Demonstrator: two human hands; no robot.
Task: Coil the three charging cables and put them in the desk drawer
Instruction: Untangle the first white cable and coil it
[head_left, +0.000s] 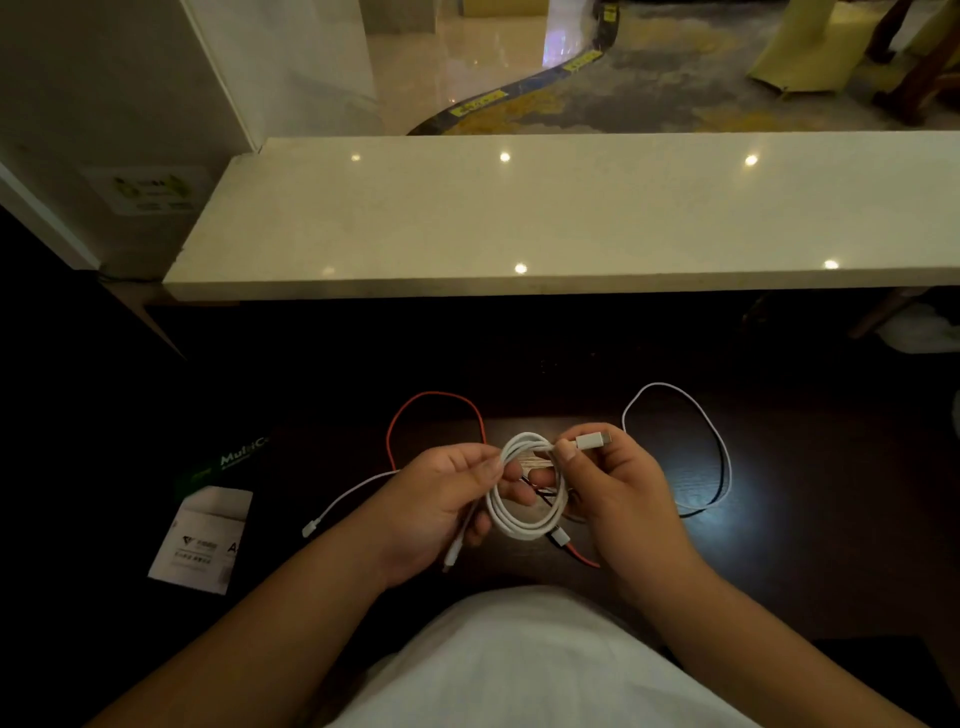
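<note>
A white charging cable (524, 512) is wound into a small coil, held over the dark desk between both hands. My left hand (436, 512) pinches the coil's left side. My right hand (610, 486) grips its right side, with the white plug end sticking out past the thumb. A red cable (434, 397) loops on the desk behind my left hand, and its end shows below the coil. Another white cable (691, 410) arcs to the right behind my right hand. A loose white plug end (340, 506) trails to the left. No drawer is in view.
A white paper packet (200, 540) and a dark box with green print (228, 460) lie on the desk (810, 545) at the left. A pale stone counter (519, 213) runs across above the desk. My white shirt fills the bottom centre.
</note>
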